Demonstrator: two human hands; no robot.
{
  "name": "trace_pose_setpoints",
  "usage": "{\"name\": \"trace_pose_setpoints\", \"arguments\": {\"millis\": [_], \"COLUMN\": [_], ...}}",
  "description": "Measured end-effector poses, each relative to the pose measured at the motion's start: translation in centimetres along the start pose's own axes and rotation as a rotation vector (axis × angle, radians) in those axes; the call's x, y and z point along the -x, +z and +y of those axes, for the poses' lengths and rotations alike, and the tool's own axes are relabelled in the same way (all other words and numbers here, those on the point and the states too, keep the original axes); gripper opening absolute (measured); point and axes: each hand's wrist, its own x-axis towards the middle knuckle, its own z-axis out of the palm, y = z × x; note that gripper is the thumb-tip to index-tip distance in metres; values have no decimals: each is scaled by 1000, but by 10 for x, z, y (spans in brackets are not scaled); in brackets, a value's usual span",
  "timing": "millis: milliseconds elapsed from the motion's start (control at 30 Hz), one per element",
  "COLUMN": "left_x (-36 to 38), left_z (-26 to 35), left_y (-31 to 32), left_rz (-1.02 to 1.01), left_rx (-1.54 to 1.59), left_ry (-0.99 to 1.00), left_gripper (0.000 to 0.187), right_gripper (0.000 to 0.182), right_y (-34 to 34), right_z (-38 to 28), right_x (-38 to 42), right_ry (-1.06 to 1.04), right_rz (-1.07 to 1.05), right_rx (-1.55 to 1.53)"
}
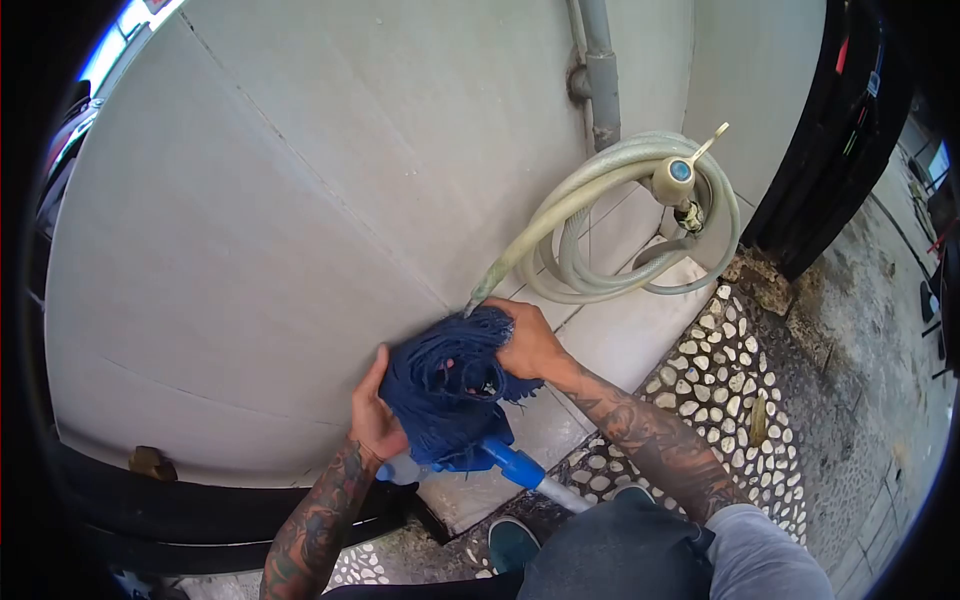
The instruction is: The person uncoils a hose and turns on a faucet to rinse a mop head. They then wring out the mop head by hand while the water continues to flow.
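Observation:
A dark blue string mop head [440, 385] is between my two hands, its strands bunched up around a hollow in the middle. Closed around its left edge, my left hand [374, 412] has its thumb pointing up and its other fingers partly hidden. My right hand [528, 342] grips the strands at the upper right, fingertips out of sight. The mop's blue socket [515, 463] and pale handle [562, 495] slope down towards my body. Right above the strands is the free end of a clear hose [490, 281], touching or nearly touching them.
The hose hangs coiled around a tap [675, 180] with a raised lever. A grey pipe [600, 85] runs down the pale wall [300, 220]. Pebbled flooring [715, 385] lies to the right, and my shoe [513, 545] stands below. A pale blue object [402, 470] shows under my left hand.

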Motion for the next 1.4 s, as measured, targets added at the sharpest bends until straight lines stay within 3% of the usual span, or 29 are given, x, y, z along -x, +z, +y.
{"name": "trace_pose_setpoints", "arguments": {"millis": [33,100,167,233,267,333,367,433,467,500,533,567,633,700,767,833,900,933,1000,1100,1233,1300,1333,1400], "left_x": [-3,-12,-27,-31,-34,-44,-47,-51,-54,-66,-83,-83,-81,-93,-77,-69,-62,-62,-66,-67,-74,-83,-87,-94], "left_z": [-9,-31,-52,-59,-56,-58,-58,-67,-74,-79,-86,-91,-94,-95,-90,-90,-84,-87,-87,-85,-94,-102,-105,-104], "left_y": [-5,-17,-26,-21,-12,-11,-4,9,5,-14,-44,-47,-50,-39,7,13,4,-2,-21,-40,-43,-62,-62,-58], "left_rz": [10,76,124,161,131,164,165,234,277,277,213,158,236,246,375,422,303,281,268,242,325,347,474,541], "left_rx": [8,-430,-402,-373,-240,-141,-141,-492,-526,-524,-312,-93,-138,-252,-395,-373,-138,-83,-28,-50,-182,-173,-236,-254], "left_ry": [2,-54,-1,61,67,49,42,70,120,119,252,377,340,550,501,381,266,306,364,301,331,368,391,442], "left_gripper": [59,54,54,53,55,59,59,64,62,62,59,56,52,48,42,40,37,35,35,32,25,28,27,26], "right_gripper": [47,41,42,50,50,53,53,60,60,66,73,73,89,96,101,93,55,32,28,24,20,21,21,23], "right_y": [4,14,24,27,24,19,18,16,10,0,-5,-6,-5,15,18,28,34,42,34,28,49,58,60,57], "right_z": [-7,-18,-13,-4,-7,-10,-9,-7,-3,6,11,11,2,5,-14,-23,-20,-12,-10,-10,17,24,29,37], "right_x": [2,3,8,9,9,16,22,39,48,58,65,71,78,63,51,37,30,24,18,19,34,47,50,48], "right_ry": [7,94,87,189,185,437,442,403,408,311,209,225,39,27,361,449,344,250,249,320,323,196,210,-31], "right_rz": [-11,249,244,284,282,184,188,11,6,-143,-293,-292,-213,-90,0,120,268,372,290,148,302,402,390,376], "right_rx": [-4,105,92,-157,-157,-220,-220,-662,-659,-876,-1090,-1094,-277,-400,-578,-564,-597,-670,-767,-952,-930,-775,-776,-488]}}
